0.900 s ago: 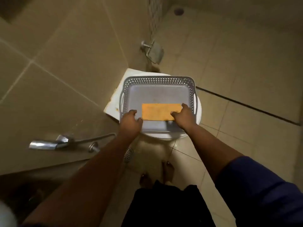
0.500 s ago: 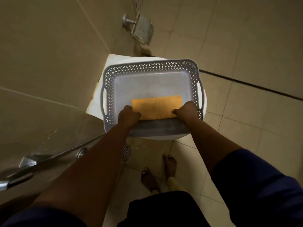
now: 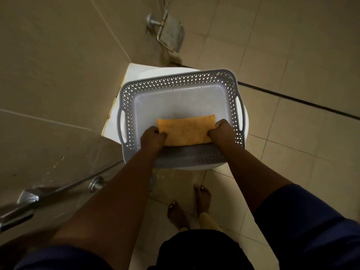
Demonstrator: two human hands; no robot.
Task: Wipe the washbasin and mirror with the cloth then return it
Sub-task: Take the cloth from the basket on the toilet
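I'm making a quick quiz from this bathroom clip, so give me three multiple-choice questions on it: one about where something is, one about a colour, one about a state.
1. Where does the cloth lie?
A. Inside the grey basket
B. On the floor tiles
C. Over the paper holder

2. What colour is the cloth?
A. Blue
B. Orange
C. White

3. What are the left hand and right hand doing?
A. Hanging idle
B. Gripping the basket handles
C. Each holding one end of the cloth

Answers: 1 A, the cloth sits within the perforated walls. 2 B, it shows orange against the grey base. 3 C, curled fingers meet the cloth's two short ends.
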